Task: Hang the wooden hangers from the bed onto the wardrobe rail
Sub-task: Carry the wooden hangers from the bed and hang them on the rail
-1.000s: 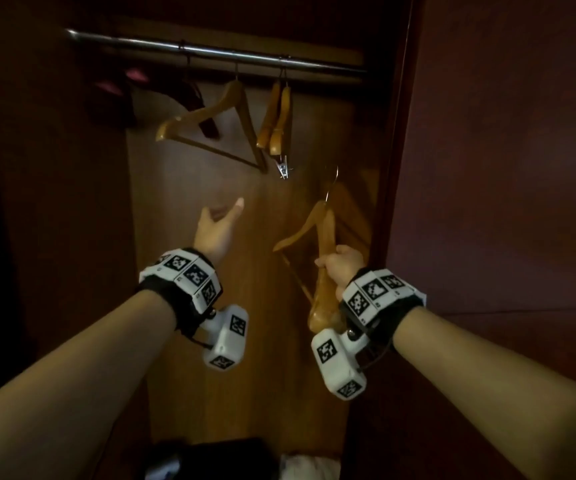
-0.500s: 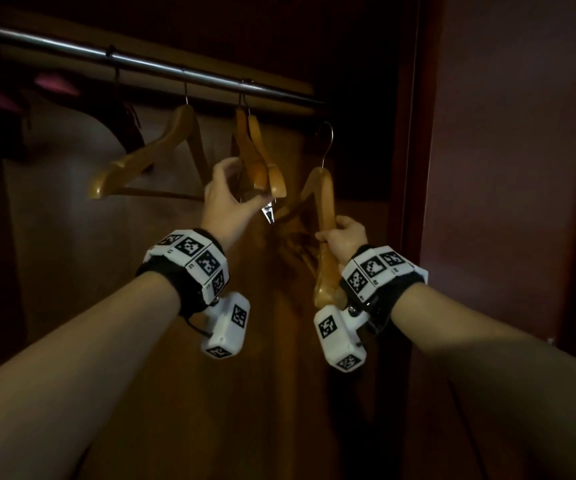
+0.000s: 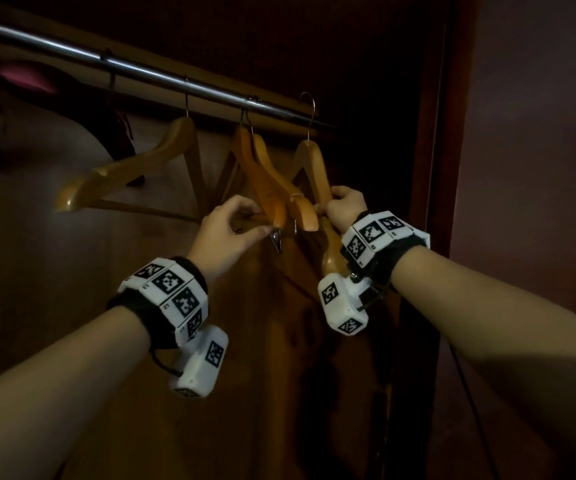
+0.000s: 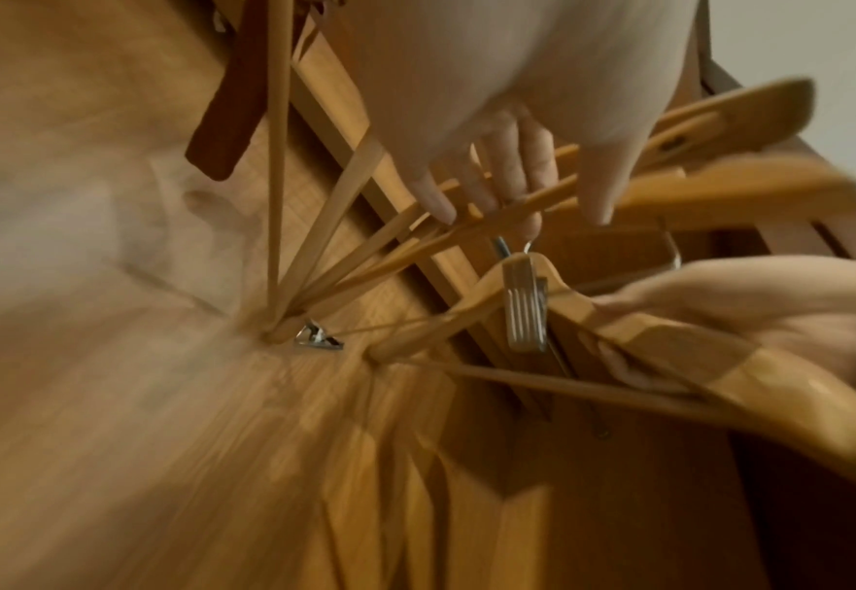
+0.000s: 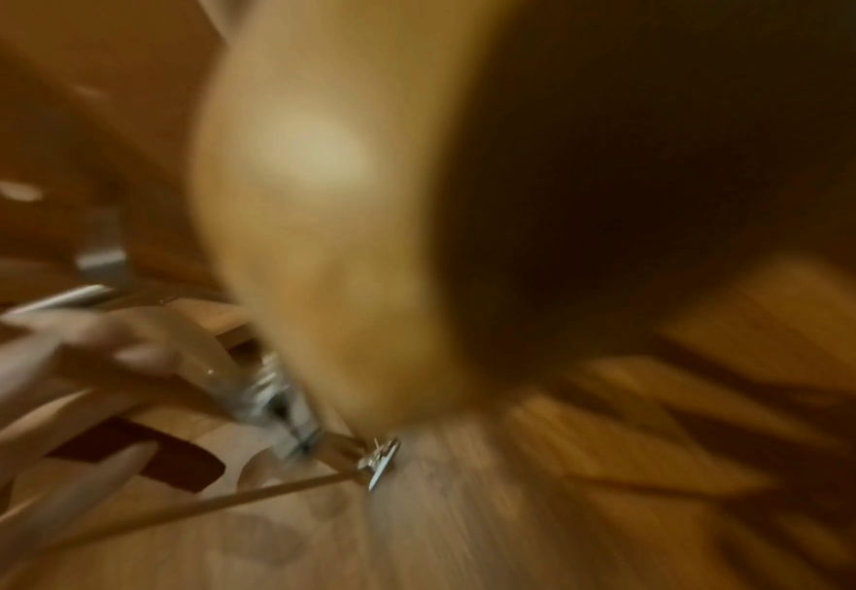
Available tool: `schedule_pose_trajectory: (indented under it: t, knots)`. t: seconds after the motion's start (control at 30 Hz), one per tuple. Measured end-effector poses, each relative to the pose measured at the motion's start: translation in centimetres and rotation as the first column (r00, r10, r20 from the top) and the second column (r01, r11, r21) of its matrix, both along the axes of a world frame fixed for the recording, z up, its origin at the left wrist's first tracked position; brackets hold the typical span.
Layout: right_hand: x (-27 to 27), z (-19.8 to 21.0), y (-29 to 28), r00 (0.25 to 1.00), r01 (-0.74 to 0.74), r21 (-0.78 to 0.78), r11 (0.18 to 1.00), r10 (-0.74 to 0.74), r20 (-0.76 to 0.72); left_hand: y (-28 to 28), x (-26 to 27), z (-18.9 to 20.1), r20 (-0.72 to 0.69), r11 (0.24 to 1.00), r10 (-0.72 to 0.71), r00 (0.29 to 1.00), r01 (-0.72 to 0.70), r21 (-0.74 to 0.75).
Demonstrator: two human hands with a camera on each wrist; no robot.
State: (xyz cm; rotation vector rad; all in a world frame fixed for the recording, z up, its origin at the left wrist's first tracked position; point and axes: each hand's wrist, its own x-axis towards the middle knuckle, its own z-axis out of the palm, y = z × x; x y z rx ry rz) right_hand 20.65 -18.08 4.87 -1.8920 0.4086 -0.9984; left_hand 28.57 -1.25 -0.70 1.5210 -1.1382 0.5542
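The metal rail (image 3: 162, 76) slants across the top of the wardrobe. My right hand (image 3: 343, 206) grips one arm of a wooden hanger (image 3: 309, 168). Its wire hook (image 3: 309, 105) reaches up past the rail near the right end; whether it rests on the rail I cannot tell. My left hand (image 3: 234, 223) pinches the lower end of a hung hanger (image 3: 266, 188) just left of it, and a metal clip (image 3: 276, 239) dangles below. In the left wrist view my fingers (image 4: 496, 175) curl on thin hanger bars. The right wrist view is blurred, filled by the held hanger (image 5: 324, 199).
One more wooden hanger (image 3: 124, 174) hangs further left on the rail, and a second one (image 3: 300, 209) sits beside the one I pinch. Dark and pink items (image 3: 23, 74) hang at the far left. The wardrobe side panel (image 3: 432, 168) stands close on the right.
My right hand has lifted the hanger from chest height up to the rail. My left hand has reached in and taken hold of a hung hanger's end.
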Motion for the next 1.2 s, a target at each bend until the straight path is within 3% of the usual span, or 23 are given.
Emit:
schedule_pose_trajectory:
  t: [0.37,0.53,0.9,1.07,1.2]
  knots:
    - [1.9,1.8,0.5,0.999,0.007,-0.024,1.0,-0.008,-0.047,0.8,0.9,-0.5,0.039,1.0,0.016,0.999,-0.016,-0.01]
    - [1.6,2.5,1.1,0.994,0.013,-0.057,0.998,-0.019,-0.105,0.9,0.5,-0.3,0.1,0.996,-0.012,0.995,0.02,-0.083]
    - [0.6,1.6,2.4,0.989,0.032,-0.075,0.997,-0.043,-0.144,2.1,-0.2,-1.4,-0.044,0.998,-0.053,0.998,0.052,-0.022]
    - [-1.8,-0.9,2.2,0.995,0.086,-0.022,0.996,-0.085,0.053,1.3,-2.4,-2.9,-0.21,0.983,-0.074,0.975,0.036,-0.178]
    - [-5.3,-1.8,2.3,0.991,0.089,-0.04,0.995,-0.085,0.1,-0.9,-4.6,-3.8,-0.27,0.935,-0.105,0.957,0.003,-0.354]
